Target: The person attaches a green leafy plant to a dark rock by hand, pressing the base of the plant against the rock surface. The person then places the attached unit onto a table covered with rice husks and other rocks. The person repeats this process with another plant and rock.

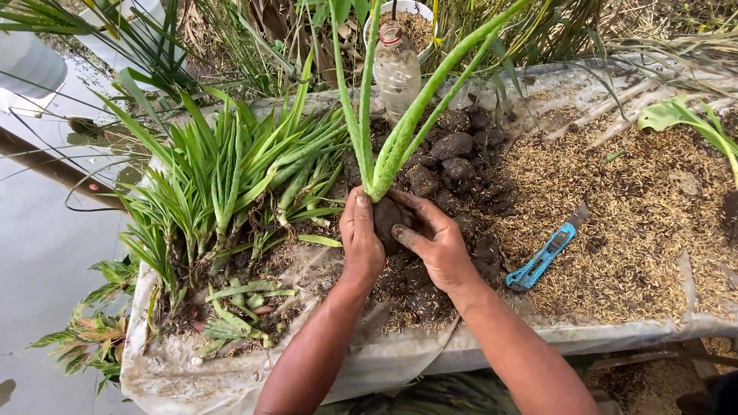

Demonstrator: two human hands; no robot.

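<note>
Outdoor potting bench: a long work surface draped in grey-white plastic sheeting point(192, 376), with dry grass and green foliage behind it.

Grip: both hands closed around one dark brown ball of soil point(387, 221) at the base of a tall green aloe plant with long fleshy leaves point(400, 138). Left hand point(360, 238) wraps the left side of the ball, fingers curled upward against it. Right hand point(434, 240) presses from the right, thumb across the front of the soil. Plant stands roughly upright, leaves fanning up and away from the grip.

Beyond and to the right of the grip: a heap of dark lumpy soil clods point(453, 165). Farther beyond: a clear plastic bottle with a red cap ring point(396, 69), upright.

Left of the grip, just beside it: a pile of small green aloe offshoots with bare roots point(231, 177), lying on the sheeting.

Right of the grip, past the clods: a spread of tan rice husks point(638, 223). On it, near the right forearm but apart, a blue retractable utility knife point(544, 253), lying diagonally.
</note>
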